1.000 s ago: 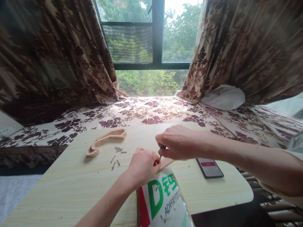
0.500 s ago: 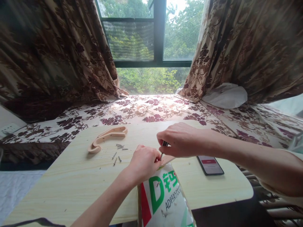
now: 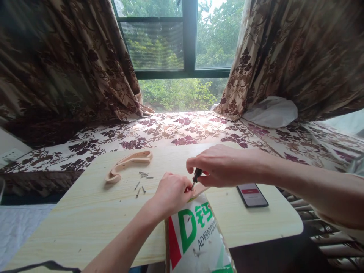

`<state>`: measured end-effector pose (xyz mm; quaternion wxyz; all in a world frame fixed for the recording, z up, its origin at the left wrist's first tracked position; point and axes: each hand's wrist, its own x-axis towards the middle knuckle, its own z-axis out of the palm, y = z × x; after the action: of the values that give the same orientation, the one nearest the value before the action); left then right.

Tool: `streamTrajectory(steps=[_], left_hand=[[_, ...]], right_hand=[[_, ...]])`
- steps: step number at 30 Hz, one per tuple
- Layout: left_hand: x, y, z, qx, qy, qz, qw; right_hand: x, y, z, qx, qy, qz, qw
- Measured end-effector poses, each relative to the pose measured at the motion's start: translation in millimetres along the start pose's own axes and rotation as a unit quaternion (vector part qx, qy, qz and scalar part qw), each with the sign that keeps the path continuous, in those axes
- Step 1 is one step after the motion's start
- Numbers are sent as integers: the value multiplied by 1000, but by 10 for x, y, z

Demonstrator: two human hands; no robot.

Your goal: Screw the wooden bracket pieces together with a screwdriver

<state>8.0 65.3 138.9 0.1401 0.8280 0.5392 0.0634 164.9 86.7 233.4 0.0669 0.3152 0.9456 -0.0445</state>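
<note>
My right hand (image 3: 220, 165) grips the dark handle of a screwdriver (image 3: 196, 175), its thin shaft pointing down and slightly left. Close to the shaft's lower end, the fingers of my left hand (image 3: 172, 192) are pinched together; what they hold is hidden. Under both hands lies a light wooden piece (image 3: 201, 189), mostly covered by them. It rests at the far end of a worn printed cardboard piece (image 3: 196, 235) with green letters. A curved wooden piece (image 3: 127, 163) lies to the left on the table, with several loose screws (image 3: 138, 189) between it and my left hand.
The pale wood-grain table (image 3: 93, 223) has a rounded right corner. A phone (image 3: 252, 195) with a lit screen lies beneath my right forearm. Behind the table is a floral-covered ledge (image 3: 182, 131), with a white plastic bag (image 3: 271, 112) at right and patterned curtains (image 3: 85, 57) around the window.
My right hand has shifted its hold, with its fingers less wrapped and more of the screwdriver handle showing. My left hand stays pinched by the shaft's lower end. The view has tilted slightly.
</note>
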Motion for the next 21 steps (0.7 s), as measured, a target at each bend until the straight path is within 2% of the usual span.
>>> streamTrajectory(steps=[3, 8, 13, 21], left_hand=[[4, 26, -24, 0, -5, -6, 1000], [-10, 39, -60, -1, -12, -12, 1000], [-63, 9, -112, -7, -25, 15, 1000], [-94, -62, -108, 33, -29, 12, 999]], right_hand=[[7, -16, -11, 17, 7, -22, 1000], [88, -47, 50, 9, 39, 13, 999], [78, 22, 116, 41, 73, 33, 996], [11, 47, 113, 53, 66, 30, 996]])
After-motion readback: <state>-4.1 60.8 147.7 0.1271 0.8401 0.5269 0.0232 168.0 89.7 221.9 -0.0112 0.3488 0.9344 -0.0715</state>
